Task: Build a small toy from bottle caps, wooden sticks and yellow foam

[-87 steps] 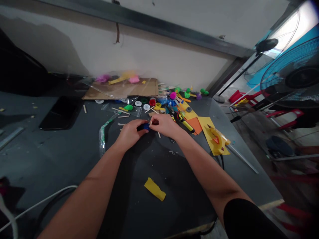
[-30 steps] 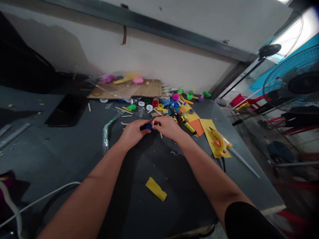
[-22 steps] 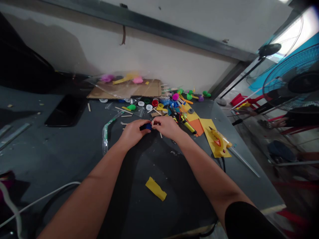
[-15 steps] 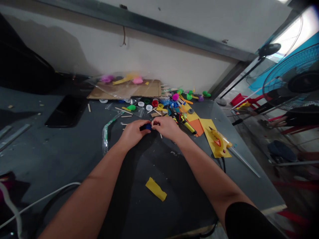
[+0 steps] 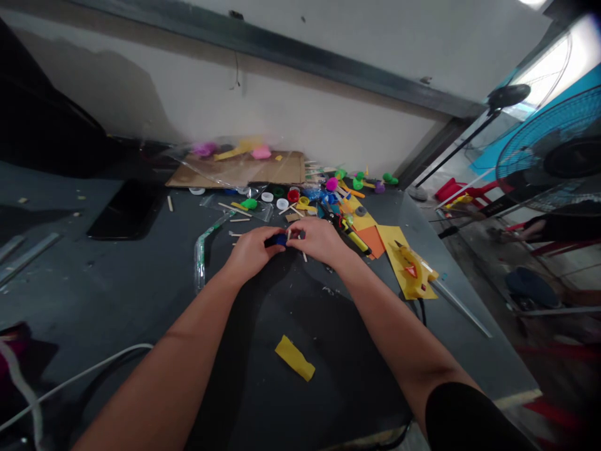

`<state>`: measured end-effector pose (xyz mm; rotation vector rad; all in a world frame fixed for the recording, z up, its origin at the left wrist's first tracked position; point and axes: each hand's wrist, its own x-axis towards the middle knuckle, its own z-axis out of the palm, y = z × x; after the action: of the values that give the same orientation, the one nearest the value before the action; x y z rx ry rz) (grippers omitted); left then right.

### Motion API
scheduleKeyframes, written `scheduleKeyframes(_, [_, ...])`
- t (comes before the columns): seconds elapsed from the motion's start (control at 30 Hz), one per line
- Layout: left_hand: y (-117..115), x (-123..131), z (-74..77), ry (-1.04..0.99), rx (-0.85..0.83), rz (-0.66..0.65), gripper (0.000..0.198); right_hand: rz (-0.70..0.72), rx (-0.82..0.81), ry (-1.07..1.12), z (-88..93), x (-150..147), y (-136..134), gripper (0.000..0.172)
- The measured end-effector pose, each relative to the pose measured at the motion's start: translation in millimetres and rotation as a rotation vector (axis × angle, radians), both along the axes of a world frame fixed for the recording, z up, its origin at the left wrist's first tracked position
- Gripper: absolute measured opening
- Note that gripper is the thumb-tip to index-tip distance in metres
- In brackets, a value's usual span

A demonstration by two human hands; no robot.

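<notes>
My left hand [image 5: 251, 254] is closed around a small dark blue bottle cap [image 5: 280, 239], its thumb and fingers on the cap's side. Right beside it, my right hand [image 5: 317, 240] pinches a short pale wooden stick [image 5: 288, 235] against the cap's near right side; whether the two touch is too small to tell. Both hands rest low over the dark table [image 5: 263, 401]. Just behind them lie white caps [image 5: 282, 204], a red cap [image 5: 293, 195], a yellow cap [image 5: 303, 201] and loose wooden sticks.
A yellow glue gun [image 5: 416, 269] lies on yellow paper at the right, with black-and-yellow pliers [image 5: 354, 238] nearer my right hand. A yellow paper strip [image 5: 295, 358] lies in front. At left are a black phone [image 5: 123, 211] and a clear plastic tube [image 5: 200, 257]. Cardboard [image 5: 277, 169] sits behind.
The stick in my right hand has turned more upright beside the blue cap. My hands otherwise stay in nearly the same place, and the view has shifted slightly.
</notes>
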<state>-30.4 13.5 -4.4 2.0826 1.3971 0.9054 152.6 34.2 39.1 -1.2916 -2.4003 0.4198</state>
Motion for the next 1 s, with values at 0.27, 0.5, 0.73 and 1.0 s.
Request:
scheduleKeyframes(0.27, [0, -1, -0.1, 0.006, 0.004, 0.0, 0.035, 0.024, -0.069, 0.137, 5.7, -2, -3, 0.018])
scheduleKeyframes(0.5, [2, -2, -3.6, 0.01, 0.028, -0.024, 0.035, -0.036, -0.121, 0.139, -2.9, -7, -3, 0.012])
scheduleKeyframes(0.73, [1, -1, -1.6, 0.014, 0.016, -0.025, 0.033, -0.074, -0.088, 0.114, -5.0, -9, -5, 0.012])
scheduleKeyframes(1.0, [1, -1, 0.6, 0.008, 0.006, -0.027, 0.034, -0.048, -0.045, 0.124, -9.0, -8, -5, 0.011])
